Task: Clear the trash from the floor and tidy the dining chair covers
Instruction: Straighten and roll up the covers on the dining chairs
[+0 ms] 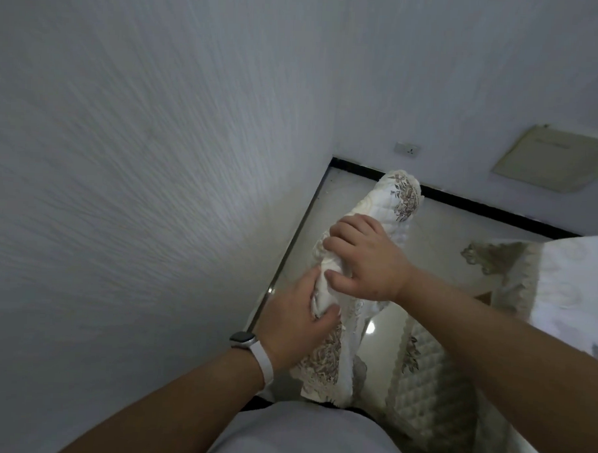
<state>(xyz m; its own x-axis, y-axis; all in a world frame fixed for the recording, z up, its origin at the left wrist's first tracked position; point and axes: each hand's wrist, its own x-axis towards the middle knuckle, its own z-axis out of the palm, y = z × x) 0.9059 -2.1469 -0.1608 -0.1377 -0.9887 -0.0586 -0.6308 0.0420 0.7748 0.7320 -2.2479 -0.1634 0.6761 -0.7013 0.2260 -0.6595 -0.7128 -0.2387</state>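
A quilted white chair cover (400, 196) with a brown floral edge is bunched over a chair back in the room's corner. My left hand (294, 314), with a white watch on its wrist, grips the gathered fabric low on its left side. My right hand (367, 259) lies on top of the cover just above, fingers curled over the cloth and thumb pressed into a fold. A second stretch of the same quilted cover (424, 393) hangs lower right.
A textured white wall (139, 187) stands close on the left. A black skirting (478, 207) lines the glossy tiled floor (436, 244). Another covered chair (566, 286) is at the right edge. A wall socket (407, 149) and a beige panel (557, 162) are on the far wall.
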